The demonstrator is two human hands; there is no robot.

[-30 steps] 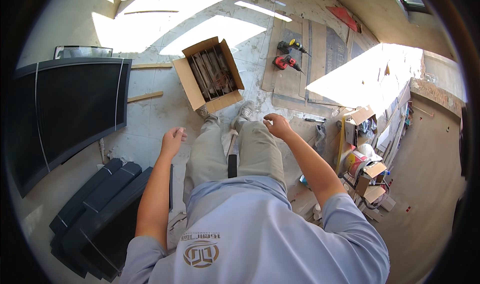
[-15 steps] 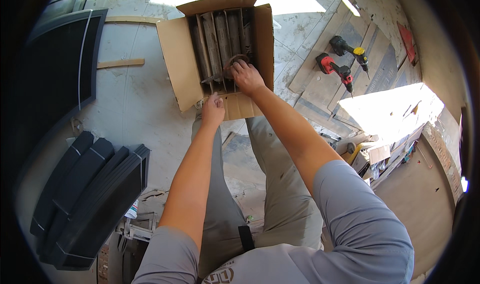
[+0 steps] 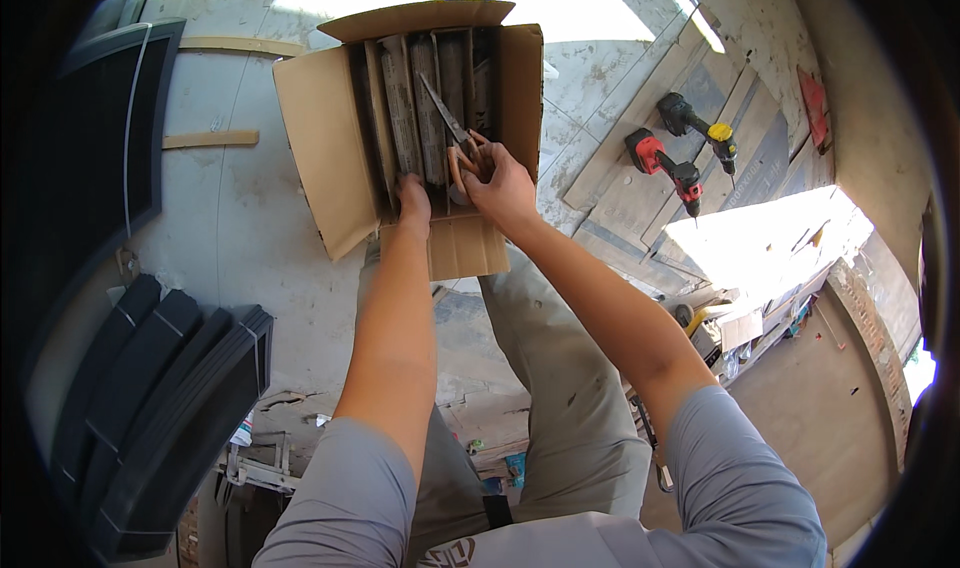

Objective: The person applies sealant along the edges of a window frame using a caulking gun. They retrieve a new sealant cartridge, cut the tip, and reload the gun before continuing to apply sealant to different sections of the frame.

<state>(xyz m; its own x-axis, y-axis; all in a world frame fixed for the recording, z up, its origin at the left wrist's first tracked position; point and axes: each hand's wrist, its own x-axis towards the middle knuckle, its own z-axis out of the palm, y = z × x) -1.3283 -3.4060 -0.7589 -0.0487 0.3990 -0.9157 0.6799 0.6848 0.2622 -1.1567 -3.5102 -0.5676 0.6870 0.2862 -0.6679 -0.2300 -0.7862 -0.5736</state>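
Observation:
An opened cardboard box (image 3: 322,143) stands before me with its flaps spread. Inside are several long wrapped tubes (image 3: 401,108), parted by upright cardboard dividers. My right hand (image 3: 505,190) is closed round the handles of a pair of scissors (image 3: 447,113), whose blades point far left over the tubes. At the box's near end, my left hand (image 3: 413,203) reaches in with its fingers bent against the end of a tube. Its fingertips are partly hidden, so what they grip is unclear. The near flap (image 3: 468,248) hangs down below my wrists.
Two power drills, one red (image 3: 665,168) and one yellow and black (image 3: 705,128), lie on boards at the right. Strapped dark panels (image 3: 180,388) and a large dark frame (image 3: 100,148) stand on the left. Wood strips (image 3: 210,140) lie on the floor.
The scissors, mostly hidden in my right hand before, now show raised above the tubes. My left hand has moved from the near flap into the box's near end.

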